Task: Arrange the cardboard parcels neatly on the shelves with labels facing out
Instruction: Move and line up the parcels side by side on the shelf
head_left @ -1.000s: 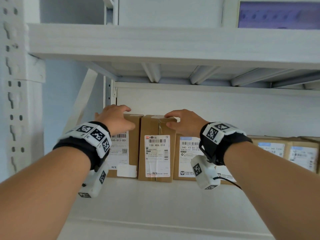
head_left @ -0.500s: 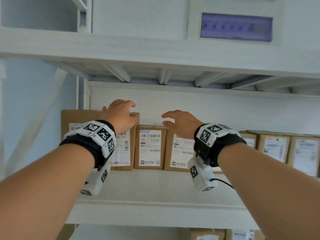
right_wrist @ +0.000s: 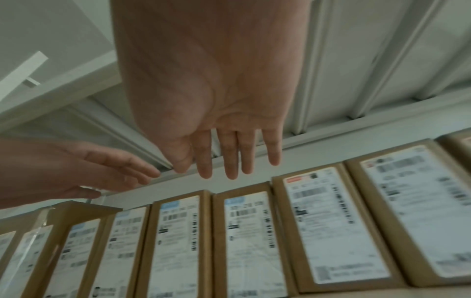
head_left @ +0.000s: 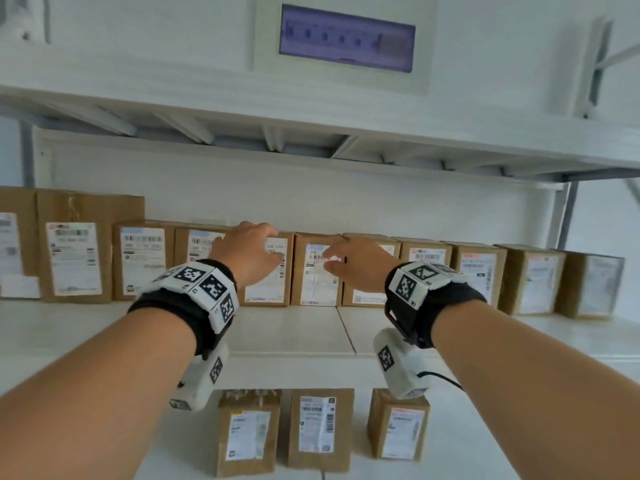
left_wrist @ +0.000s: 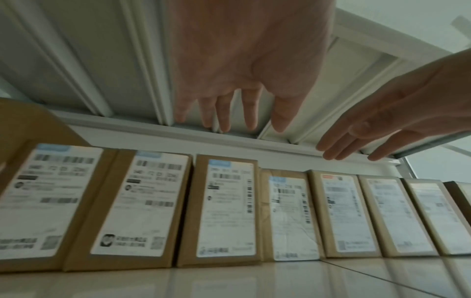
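A row of brown cardboard parcels (head_left: 315, 270) with white labels facing out stands along the back of the white shelf (head_left: 291, 327). My left hand (head_left: 247, 254) hovers in front of the parcel tops near the middle of the row, fingers straight and holding nothing. My right hand (head_left: 349, 263) is beside it, also with loose straight fingers and empty. In the left wrist view the left hand (left_wrist: 229, 113) hangs above the labelled parcels (left_wrist: 226, 209), apart from them. The right wrist view shows the right hand (right_wrist: 226, 159) likewise above the parcels (right_wrist: 242, 242).
Three more labelled parcels (head_left: 320, 429) stand on the lower shelf below my wrists. A taller parcel (head_left: 78, 249) is at the left of the row. The upper shelf's ribbed underside (head_left: 277, 140) hangs close above. A wall panel (head_left: 346, 38) is overhead.
Both hands have let go of the tall parcels at the left end and moved right along the row. The view has pulled back and tilted down, revealing the lower shelf.
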